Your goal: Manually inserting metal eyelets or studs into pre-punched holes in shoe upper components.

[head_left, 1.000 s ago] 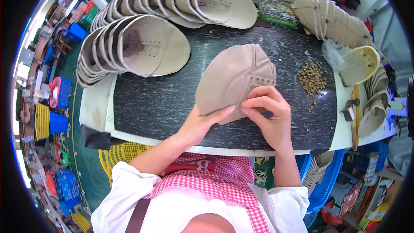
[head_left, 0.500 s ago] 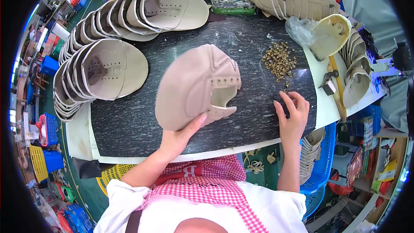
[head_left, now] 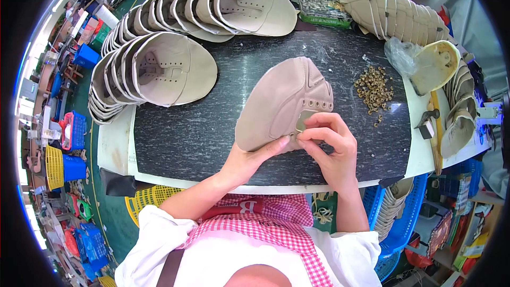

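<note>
Over the dark counter (head_left: 202, 133) the left hand (head_left: 249, 157) grasps the beige shoe upper (head_left: 279, 103) while the right hand (head_left: 329, 146) pinches its eyelet edge (brass eyelets (head_left: 374, 87) lie nearby).

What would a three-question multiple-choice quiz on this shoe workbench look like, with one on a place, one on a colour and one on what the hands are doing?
1. Where does the pile of small metal eyelets lie?
A. Right of the held shoe upper
B. Inside the blue basket
C. Under the left stack

2. What colour is the shoe upper in hand?
A. Black
B. Beige
C. Red

3. What is the right hand doing?
A. Resting flat on the mat
B. Pinching at the upper's eyelet edge
C. Holding the hammer

Answers:
1 A, the pile sits on the dark mat to the upper's right.
2 B, it is pale beige.
3 B, its fingertips meet at the eyelet row while the left hand supports the upper from below.
</note>
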`<action>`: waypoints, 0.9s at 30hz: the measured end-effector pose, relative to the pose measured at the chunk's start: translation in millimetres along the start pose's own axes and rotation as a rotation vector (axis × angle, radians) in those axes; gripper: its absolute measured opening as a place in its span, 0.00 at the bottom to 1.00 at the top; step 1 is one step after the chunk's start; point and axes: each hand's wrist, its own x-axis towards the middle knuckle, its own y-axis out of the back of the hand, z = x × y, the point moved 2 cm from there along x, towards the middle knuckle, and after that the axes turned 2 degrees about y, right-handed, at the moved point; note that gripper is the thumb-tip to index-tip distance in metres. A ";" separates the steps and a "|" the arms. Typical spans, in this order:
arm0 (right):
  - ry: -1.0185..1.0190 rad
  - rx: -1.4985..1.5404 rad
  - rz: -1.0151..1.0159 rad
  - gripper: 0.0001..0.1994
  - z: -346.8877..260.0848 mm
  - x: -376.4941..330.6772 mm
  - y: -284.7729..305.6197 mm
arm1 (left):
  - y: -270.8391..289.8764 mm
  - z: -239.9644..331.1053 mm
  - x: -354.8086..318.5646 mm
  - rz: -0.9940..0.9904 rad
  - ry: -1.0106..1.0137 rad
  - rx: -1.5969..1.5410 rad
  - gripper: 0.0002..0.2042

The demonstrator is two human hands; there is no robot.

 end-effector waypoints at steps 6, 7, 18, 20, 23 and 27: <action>-0.304 0.627 -0.018 0.06 21.0 -7.1 -5.7 | -5.9 -13.5 -7.5 -0.082 -0.292 0.294 0.16; -0.321 0.686 0.009 0.08 20.4 -8.8 -6.3 | -9.2 -13.2 -6.5 -0.060 -0.317 0.259 0.14; -0.240 -0.957 0.203 0.14 43.9 -41.5 75.0 | -9.7 -3.8 0.3 -0.085 -0.243 0.141 0.13; -0.119 -1.027 0.176 0.12 49.5 -44.2 74.8 | -9.5 -4.2 3.7 -0.058 -0.073 0.010 0.16; -0.046 -0.803 0.265 0.09 46.1 -49.1 74.2 | -7.4 -0.3 7.6 -0.068 -0.049 -0.021 0.18; -0.103 -0.172 0.177 0.08 2.5 -36.8 37.6 | -8.1 -6.5 3.9 -0.010 0.026 -0.051 0.22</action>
